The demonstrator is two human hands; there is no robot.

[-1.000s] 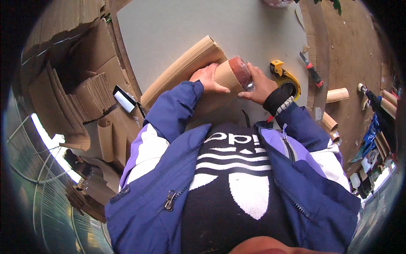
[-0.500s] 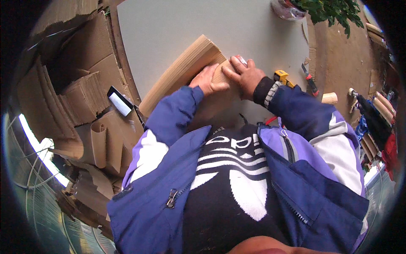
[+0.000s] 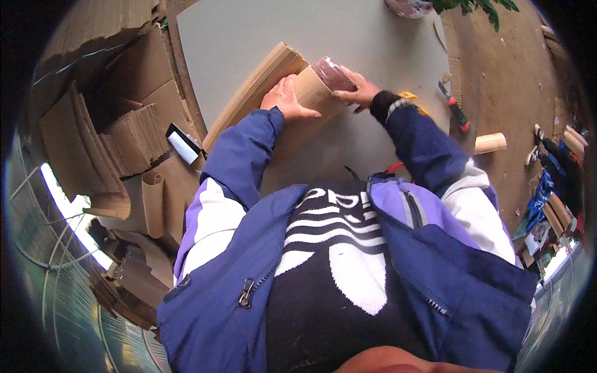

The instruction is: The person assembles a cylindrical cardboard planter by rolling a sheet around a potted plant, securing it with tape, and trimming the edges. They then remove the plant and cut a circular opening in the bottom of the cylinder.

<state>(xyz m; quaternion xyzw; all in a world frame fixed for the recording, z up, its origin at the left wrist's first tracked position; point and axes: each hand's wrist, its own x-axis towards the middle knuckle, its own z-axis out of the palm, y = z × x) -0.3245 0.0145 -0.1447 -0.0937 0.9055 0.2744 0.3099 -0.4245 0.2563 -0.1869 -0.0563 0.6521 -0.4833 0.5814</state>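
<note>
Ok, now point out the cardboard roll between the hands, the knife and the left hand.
Cardboard roll (image 3: 311, 88): head view, middle of its curved side.
Knife (image 3: 456, 109): head view, on its handle.
Left hand (image 3: 285, 99): head view, back of the hand.

Corrugated wrap (image 3: 313, 89): left side covered by left hand (image 3: 286, 99). Yellow item (image 3: 407, 95): mostly hidden behind right sleeve (image 3: 418, 133); kind unclear. Leafy plant (image 3: 484, 7) and wrapped pot (image 3: 410, 7): cut off by upper edge. Clutter (image 3: 540, 198), right rim: pieces too small to tell.
</note>
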